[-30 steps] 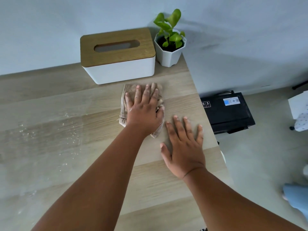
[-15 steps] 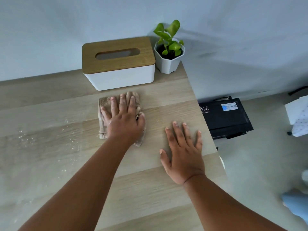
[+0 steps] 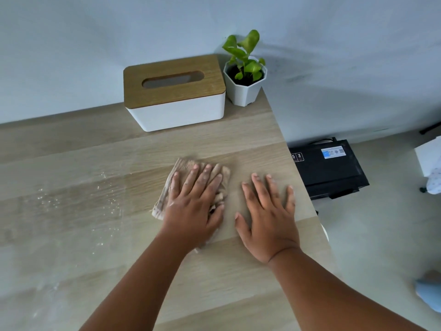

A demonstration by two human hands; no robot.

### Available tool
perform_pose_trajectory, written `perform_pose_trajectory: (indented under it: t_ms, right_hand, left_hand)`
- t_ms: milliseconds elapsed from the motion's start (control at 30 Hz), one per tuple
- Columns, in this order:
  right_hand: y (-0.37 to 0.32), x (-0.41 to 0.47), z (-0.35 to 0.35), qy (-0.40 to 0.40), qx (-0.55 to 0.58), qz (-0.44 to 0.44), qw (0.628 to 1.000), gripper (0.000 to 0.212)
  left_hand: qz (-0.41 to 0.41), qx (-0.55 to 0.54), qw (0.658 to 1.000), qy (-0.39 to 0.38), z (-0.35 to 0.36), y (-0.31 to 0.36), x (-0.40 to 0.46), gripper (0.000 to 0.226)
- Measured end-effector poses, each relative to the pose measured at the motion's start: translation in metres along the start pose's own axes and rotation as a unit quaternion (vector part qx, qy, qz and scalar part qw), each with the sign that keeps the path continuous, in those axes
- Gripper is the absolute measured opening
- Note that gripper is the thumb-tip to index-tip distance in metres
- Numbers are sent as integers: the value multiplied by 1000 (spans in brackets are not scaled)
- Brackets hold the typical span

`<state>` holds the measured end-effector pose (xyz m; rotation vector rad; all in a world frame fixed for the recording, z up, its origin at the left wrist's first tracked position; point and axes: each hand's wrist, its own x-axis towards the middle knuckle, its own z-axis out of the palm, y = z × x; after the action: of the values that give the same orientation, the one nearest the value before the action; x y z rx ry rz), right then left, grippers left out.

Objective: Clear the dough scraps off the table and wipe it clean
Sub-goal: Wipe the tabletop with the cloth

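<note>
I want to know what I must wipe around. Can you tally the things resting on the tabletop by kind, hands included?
Hands: 2, the left hand pressing the cloth, the right hand flat on the table
Cloth: 1
Tissue box: 1
Potted plant: 1
Total: 5
White crumbs lie scattered left of the cloth, too fine to count.

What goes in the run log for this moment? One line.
left hand flat on cloth | right hand flat on table | crumbs remain left of cloth
</note>
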<state>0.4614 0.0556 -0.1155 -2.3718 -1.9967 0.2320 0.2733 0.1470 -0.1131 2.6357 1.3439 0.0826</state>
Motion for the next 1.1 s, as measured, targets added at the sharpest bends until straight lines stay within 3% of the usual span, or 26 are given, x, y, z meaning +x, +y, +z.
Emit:
perform_pose_trajectory:
  t_ms: [200, 400, 600, 767, 867, 967, 1100]
  right_hand:
    - [0, -1, 0, 4, 1, -1, 1000, 72]
    - [0, 0, -2, -12, 4, 1, 1000, 73]
    - [-1, 0, -4, -18, 4, 2, 1000, 73]
    - [-2, -1, -4, -14, -3, 2, 1000, 73]
    - [-2, -1, -4, -7, -6, 0, 1000, 73]
    - [-1, 0, -3, -6, -8, -2, 1000, 72]
    - [-1, 0, -1, -2, -8, -7, 1000, 72]
  left_hand:
    - [-151, -2, 988, 6, -12, -55, -48, 76]
    - [-298, -24, 954, -3, -19, -78, 24, 77]
    - [-247, -20, 969, 0, -11, -52, 66, 78]
    - [-108, -3, 994, 4, -4, -22, 21, 72]
    - [-65, 11, 998, 13, 0, -22, -26, 68]
    - [-97, 16, 995, 25, -4, -49, -60, 68]
    - [-250, 17, 968, 17, -17, -101, -56, 73]
